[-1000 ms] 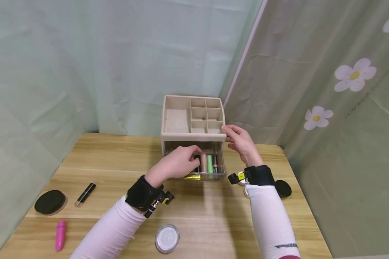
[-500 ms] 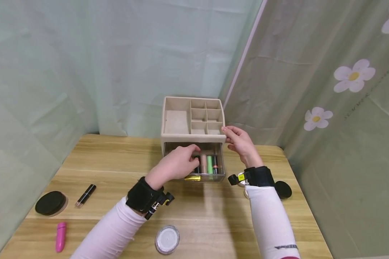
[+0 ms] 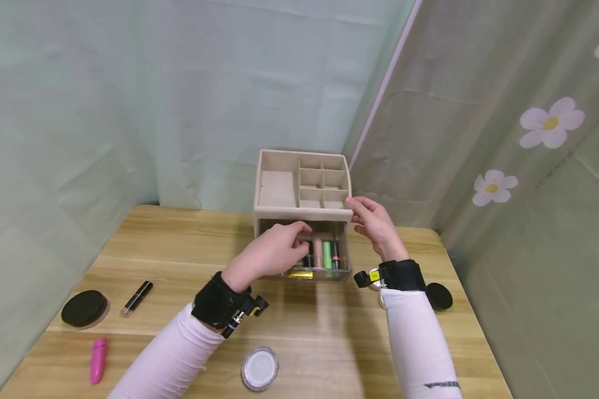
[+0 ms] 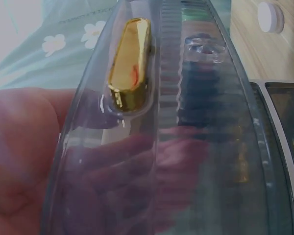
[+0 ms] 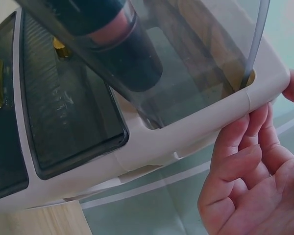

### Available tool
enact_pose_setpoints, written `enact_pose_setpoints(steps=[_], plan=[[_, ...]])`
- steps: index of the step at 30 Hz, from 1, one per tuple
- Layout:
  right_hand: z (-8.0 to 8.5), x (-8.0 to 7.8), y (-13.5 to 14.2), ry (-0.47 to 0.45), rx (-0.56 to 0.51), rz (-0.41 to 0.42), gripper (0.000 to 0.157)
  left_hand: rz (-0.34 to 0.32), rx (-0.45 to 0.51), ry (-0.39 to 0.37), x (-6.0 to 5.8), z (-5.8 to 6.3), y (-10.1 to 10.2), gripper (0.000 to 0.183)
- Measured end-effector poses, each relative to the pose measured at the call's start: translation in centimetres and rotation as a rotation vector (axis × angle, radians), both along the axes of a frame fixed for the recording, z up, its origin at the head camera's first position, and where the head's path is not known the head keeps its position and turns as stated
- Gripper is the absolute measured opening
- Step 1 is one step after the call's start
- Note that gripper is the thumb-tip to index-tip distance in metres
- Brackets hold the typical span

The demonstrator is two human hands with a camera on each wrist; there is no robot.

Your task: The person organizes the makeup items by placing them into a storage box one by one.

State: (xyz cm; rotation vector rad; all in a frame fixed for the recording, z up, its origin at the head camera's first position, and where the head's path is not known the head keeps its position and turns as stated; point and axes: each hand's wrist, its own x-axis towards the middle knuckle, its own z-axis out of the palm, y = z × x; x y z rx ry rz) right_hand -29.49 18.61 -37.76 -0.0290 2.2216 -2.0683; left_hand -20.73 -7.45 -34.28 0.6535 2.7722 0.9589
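A beige organizer point(image 3: 304, 213) stands at the back of the table, its clear top drawer point(image 3: 336, 274) pulled out. Inside, a green tube point(image 3: 327, 255), a beige-pink tube point(image 3: 318, 254) and a dark lipstick tube with a pink band point(image 3: 335, 256) stand side by side. My left hand point(image 3: 274, 249) reaches into the drawer with bent fingers, beside a black tube point(image 3: 308, 256); I cannot tell whether it holds anything. Through the clear front, its fingers show below the gold handle point(image 4: 130, 66) in the left wrist view. My right hand point(image 3: 376, 227) grips the organizer's right edge by thumb and fingertips.
On the left of the table lie a black round compact point(image 3: 85, 308), a black tube with a clear end point(image 3: 137, 297) and a pink tube point(image 3: 98, 361). A round silver-white case point(image 3: 260, 368) is in front. A black disc point(image 3: 439, 296) sits beside the right wrist. Curtains hang behind.
The head view has shifted slightly, so everything sits a little farther right. Both hands keep their places at the drawer and the organizer's edge.
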Motion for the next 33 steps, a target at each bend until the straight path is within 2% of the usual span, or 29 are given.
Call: enact_pose_setpoints(steps=[5, 8, 10, 12, 15, 20, 23, 26, 30, 33], plan=[[-0.2, -0.1, 0.2, -0.012, -0.01, 0.001, 0.041, -0.063, 0.097, 0.106, 0.3, -0.5, -0.6, 0.043], [-0.3, 0.0, 0.1, -0.021, -0.026, 0.014, 0.038, -0.096, 0.225, 0.196, 1.0, -1.0, -1.7, 0.042], [-0.4, 0.1, 0.2, -0.023, -0.044, 0.019, 0.034, -0.095, 0.314, 0.267, 1.4, -1.4, -2.6, 0.041], [-0.3, 0.2, 0.3, -0.017, -0.058, 0.019, 0.031, -0.08, 0.393, 0.34, 1.6, -1.8, -3.6, 0.04], [-0.1, 0.2, 0.6, -0.009, -0.073, 0.022, 0.026, -0.04, 0.462, 0.454, 1.6, -2.4, -5.1, 0.038], [0.2, 0.3, 0.8, -0.01, -0.062, 0.036, 0.023, 0.07, 0.488, 0.552, 2.0, -3.4, -8.4, 0.037], [0.1, 0.6, 0.7, -0.009, -0.048, 0.039, 0.028, 0.165, 0.434, 0.572, 3.2, -4.9, -12.0, 0.038], [-0.1, 0.9, 0.7, -0.005, -0.027, 0.041, 0.032, 0.292, 0.336, 0.542, 5.7, -7.1, -16.7, 0.038], [-0.2, 1.4, 1.0, 0.005, 0.007, 0.039, 0.035, 0.484, 0.142, 0.365, 9.7, -10.0, -23.5, 0.043], [0.0, 1.8, 1.4, 0.015, 0.027, 0.033, 0.034, 0.57, 0.012, 0.233, 12.2, -11.8, -27.6, 0.051]])
